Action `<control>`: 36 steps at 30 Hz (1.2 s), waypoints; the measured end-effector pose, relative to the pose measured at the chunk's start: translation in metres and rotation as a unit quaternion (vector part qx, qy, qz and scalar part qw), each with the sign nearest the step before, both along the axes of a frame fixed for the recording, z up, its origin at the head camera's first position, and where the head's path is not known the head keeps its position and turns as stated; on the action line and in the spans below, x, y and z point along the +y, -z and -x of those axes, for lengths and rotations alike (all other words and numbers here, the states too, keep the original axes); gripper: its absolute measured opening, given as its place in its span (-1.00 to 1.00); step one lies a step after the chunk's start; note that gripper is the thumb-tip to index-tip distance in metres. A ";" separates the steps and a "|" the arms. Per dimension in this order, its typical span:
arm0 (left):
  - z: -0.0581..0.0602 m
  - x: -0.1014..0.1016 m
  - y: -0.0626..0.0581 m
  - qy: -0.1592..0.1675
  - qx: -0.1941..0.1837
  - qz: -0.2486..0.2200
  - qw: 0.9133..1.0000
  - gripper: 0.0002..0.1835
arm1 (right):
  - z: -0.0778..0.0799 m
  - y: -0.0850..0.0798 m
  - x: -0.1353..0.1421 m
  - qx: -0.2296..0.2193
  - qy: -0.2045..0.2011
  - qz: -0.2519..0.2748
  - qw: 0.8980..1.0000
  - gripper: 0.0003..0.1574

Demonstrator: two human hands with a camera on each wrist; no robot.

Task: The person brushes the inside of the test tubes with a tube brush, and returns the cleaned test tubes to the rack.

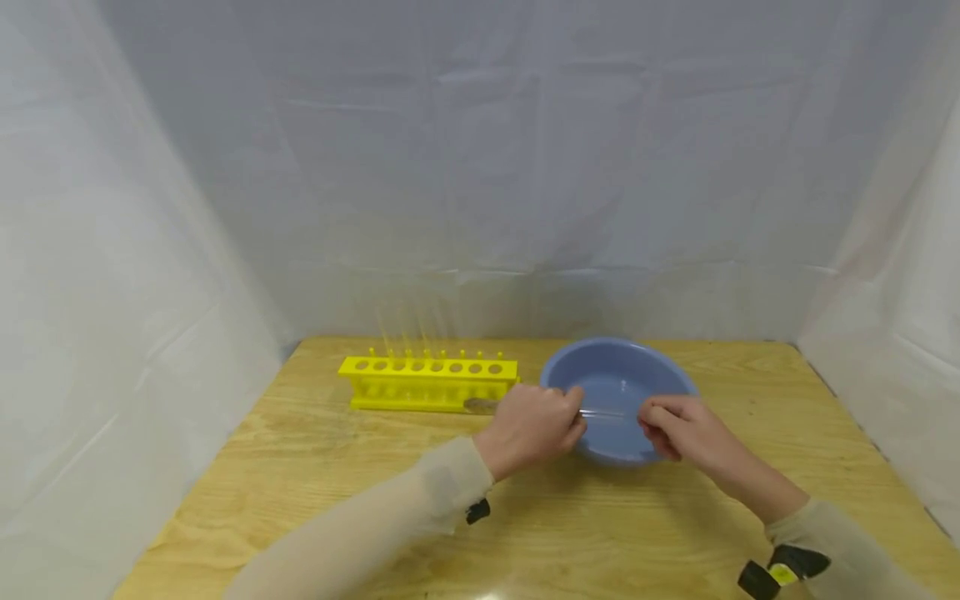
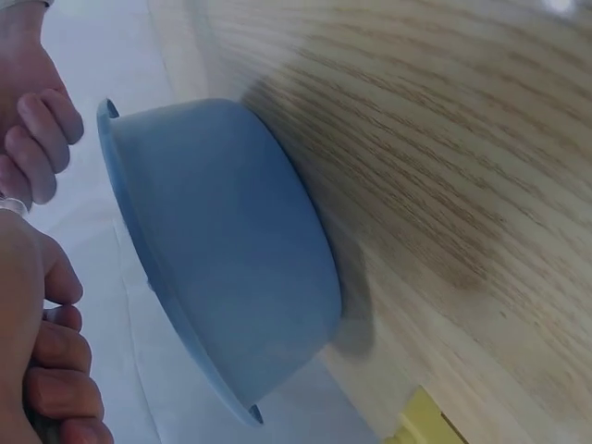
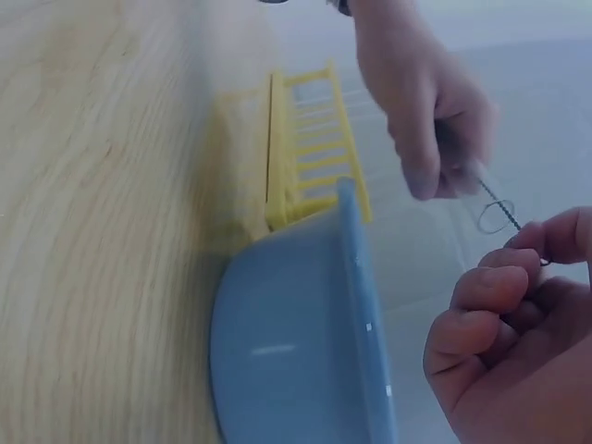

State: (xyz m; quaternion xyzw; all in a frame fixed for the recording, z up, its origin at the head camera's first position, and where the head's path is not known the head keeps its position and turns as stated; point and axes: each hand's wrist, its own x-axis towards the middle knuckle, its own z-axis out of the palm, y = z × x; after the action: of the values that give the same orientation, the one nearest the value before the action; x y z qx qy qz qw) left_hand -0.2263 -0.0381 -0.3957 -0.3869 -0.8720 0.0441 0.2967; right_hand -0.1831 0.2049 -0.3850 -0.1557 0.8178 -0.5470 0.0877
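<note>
Above the basin, a test tube is being gripped by the left hand; twisted wire (protruding from it) is being pinched by the right hand. A yellow rack is standing left of the basin.

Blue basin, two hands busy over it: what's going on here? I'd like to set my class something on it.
A person's left hand grips a clear test tube above the blue basin. The right hand pinches, between its fingers, the twisted wire of a test tube brush, which runs into the tube's mouth; its bristles show beyond the left hand. Beside the basin, a yellow test tube rack holds other clear tubes.
</note>
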 end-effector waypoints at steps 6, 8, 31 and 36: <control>0.004 0.001 0.002 0.016 -0.007 -0.005 1.000 -0.71 | -0.001 -0.008 0.004 0.013 -0.010 -0.019 1.000 -0.52; 0.004 0.001 0.003 0.021 -0.006 -0.006 1.000 -0.72 | -0.001 -0.010 0.006 0.022 -0.009 -0.024 0.999 -0.52; 0.000 0.005 0.000 0.055 -0.036 0.001 0.998 -0.80 | -0.006 -0.019 0.026 0.109 -0.012 -0.058 0.992 -0.51; 0.000 0.006 0.000 0.059 -0.048 0.000 0.997 -0.80 | -0.007 -0.019 0.028 0.113 -0.027 -0.046 0.992 -0.49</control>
State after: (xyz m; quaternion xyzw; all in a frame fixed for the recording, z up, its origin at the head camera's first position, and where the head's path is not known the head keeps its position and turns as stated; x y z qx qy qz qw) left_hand -0.2268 -0.0322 -0.3953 -0.4390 -0.8609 0.0081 0.2571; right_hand -0.1763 0.2330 -0.3657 -0.2346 0.8424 -0.4849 0.0164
